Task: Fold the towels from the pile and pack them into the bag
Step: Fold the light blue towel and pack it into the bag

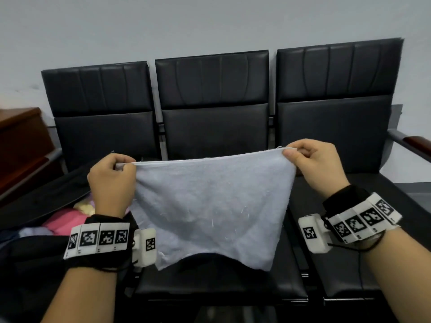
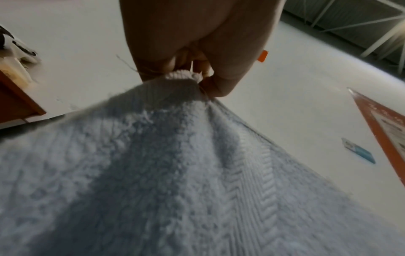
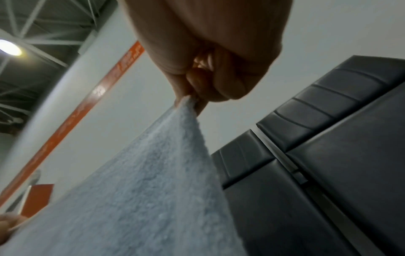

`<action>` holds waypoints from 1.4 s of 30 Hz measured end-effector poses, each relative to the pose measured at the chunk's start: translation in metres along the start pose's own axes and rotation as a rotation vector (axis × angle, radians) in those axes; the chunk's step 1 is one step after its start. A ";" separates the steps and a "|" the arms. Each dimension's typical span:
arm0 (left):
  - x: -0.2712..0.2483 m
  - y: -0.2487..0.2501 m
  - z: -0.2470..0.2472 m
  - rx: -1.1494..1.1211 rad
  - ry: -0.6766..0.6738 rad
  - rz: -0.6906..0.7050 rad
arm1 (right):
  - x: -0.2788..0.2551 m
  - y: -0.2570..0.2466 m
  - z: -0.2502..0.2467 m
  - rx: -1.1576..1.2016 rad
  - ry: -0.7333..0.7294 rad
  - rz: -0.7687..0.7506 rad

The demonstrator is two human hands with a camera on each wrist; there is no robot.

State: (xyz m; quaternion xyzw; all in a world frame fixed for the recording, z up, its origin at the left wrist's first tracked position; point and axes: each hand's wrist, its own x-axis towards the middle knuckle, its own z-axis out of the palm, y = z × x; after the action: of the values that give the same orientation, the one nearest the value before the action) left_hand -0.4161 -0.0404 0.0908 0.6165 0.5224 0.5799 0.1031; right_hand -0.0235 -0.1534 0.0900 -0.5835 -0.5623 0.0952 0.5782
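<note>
- Two hands hold one pale blue-grey towel (image 1: 210, 206) stretched in the air over the middle seat of a row of black padded chairs (image 1: 212, 89).
- At the towel's upper left corner, the left hand (image 1: 112, 180) has its grip clenched on the cloth: thumb and curled fingers (image 2: 217, 86) pinch the bunched hem, seen close in the left wrist view.
- At the upper right corner, the right hand (image 1: 314, 164) grasps the towel the same way, the corner caught between thumb and fingertips (image 3: 197, 104).
- Between the two grips the top hem runs taut, slightly higher on the right side.
- Below the grips the towel hangs free, narrowing downward; its lower edge is uneven, with a corner dropping lowest at the lower right and an arch cut up in the middle.
- Loose threads show on its surface.
- Left of the left hand, on the left seat, lies an open dark bag (image 1: 46, 199) with pink and pale cloth (image 1: 65, 222) showing inside it.
- Both wrists wear bands with black-and-white markers (image 1: 98, 238).
</note>
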 end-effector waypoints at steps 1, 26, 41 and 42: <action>0.002 -0.001 0.006 0.019 -0.022 -0.013 | 0.005 0.006 0.004 -0.030 0.007 0.035; -0.095 -0.103 0.034 -0.054 -0.533 -0.454 | -0.114 0.111 0.027 0.279 -0.198 0.522; -0.112 -0.146 0.067 0.105 -0.576 -0.521 | -0.118 0.158 0.051 0.114 -0.106 0.703; -0.109 -0.149 0.071 0.117 -0.570 -0.506 | -0.115 0.162 0.054 0.100 -0.090 0.704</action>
State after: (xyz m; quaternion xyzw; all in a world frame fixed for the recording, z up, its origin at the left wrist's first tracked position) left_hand -0.4120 -0.0253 -0.1066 0.6094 0.6406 0.3109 0.3488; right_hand -0.0163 -0.1617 -0.1152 -0.7077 -0.3462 0.3417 0.5123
